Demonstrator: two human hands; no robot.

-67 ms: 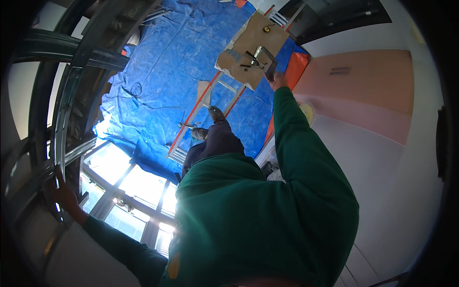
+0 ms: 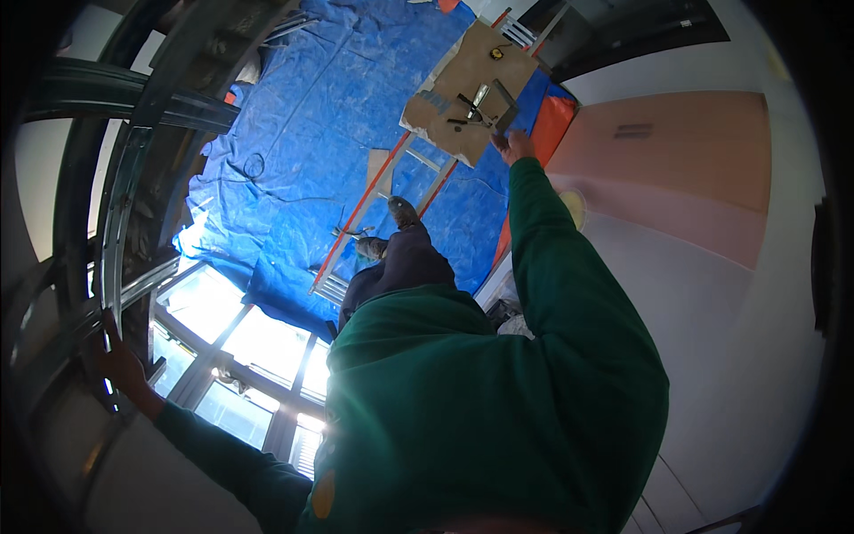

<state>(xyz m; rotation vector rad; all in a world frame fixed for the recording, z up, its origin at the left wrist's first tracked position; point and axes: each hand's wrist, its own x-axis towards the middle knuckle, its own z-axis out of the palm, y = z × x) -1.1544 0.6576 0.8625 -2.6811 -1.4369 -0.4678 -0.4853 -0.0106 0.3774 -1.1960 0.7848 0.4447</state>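
On the left, my left hand [image 2: 120,363] is at an upright metal stud [image 2: 114,222] of the frame, its fingers closed around the edge; part of the hand is in shadow. My right hand [image 2: 513,147] is stretched out at the near right edge of a worn brown board [image 2: 445,80], fingers apart and nothing in them. Just beyond the fingertips, a flat dark grey piece [image 2: 505,105] lies on the board; its kind is unclear. Beside it are a silver-and-black hand tool [image 2: 478,100] and other small dark tools. A yellow-and-black tape measure [image 2: 496,54] sits farther off on the board.
The board lies across a ladder-like platform with red-edged rails [image 2: 365,203]; my shoes [image 2: 403,211] are on its near part. Blue sheeting [image 2: 294,116] covers the floor. Windows [image 2: 258,347] stand at lower left, a pinkish wall panel [image 2: 676,165] at right.
My right hand has let go of the dark grey piece, which now lies on the board a little apart from the fingers. My left hand has not moved.
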